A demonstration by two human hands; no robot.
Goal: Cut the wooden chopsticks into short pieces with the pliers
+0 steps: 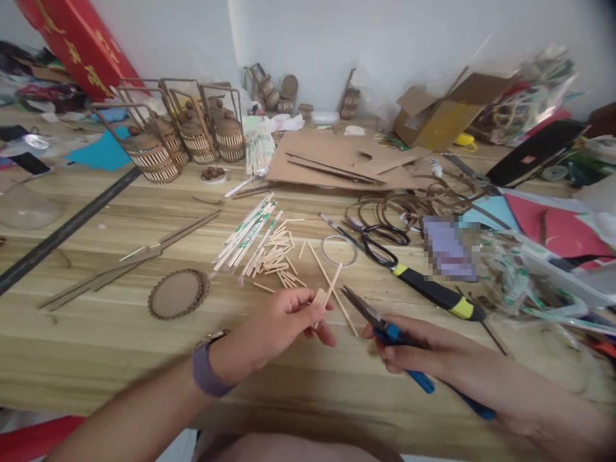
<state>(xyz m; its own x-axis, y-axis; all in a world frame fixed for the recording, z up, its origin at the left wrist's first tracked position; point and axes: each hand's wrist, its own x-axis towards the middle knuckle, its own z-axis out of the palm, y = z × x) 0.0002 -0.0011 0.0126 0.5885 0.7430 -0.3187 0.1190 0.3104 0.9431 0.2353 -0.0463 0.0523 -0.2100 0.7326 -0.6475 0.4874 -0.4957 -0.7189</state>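
Note:
Between the thumb and fingers of my left hand (pixel 283 327) are several short wooden sticks (pixel 319 298), one of them longer and pointing up to the right. My right hand (pixel 418 350) grips blue-handled pliers (pixel 368 308), their jaws aimed at the sticks but apart from them. A loose pile of cut stick pieces (pixel 279 256) lies just beyond my left hand. Farther back are paper-wrapped chopsticks (pixel 250 231). Two longer bare sticks (pixel 334 285) rest on the wood between my hands. A round cardboard disc with a ridged rim (pixel 178 295) lies to the left.
Scissors (pixel 380 247), a yellow-black handled tool (pixel 437 292) and a metal ring (pixel 339 250) lie ahead on the right. Small lidded baskets with tall handles (pixel 154 154) stand back left. Cardboard sheets (pixel 308 154) and coiled brown strips (pixel 399 202) lie behind. A phone-like purple object (pixel 447 247) is blurred.

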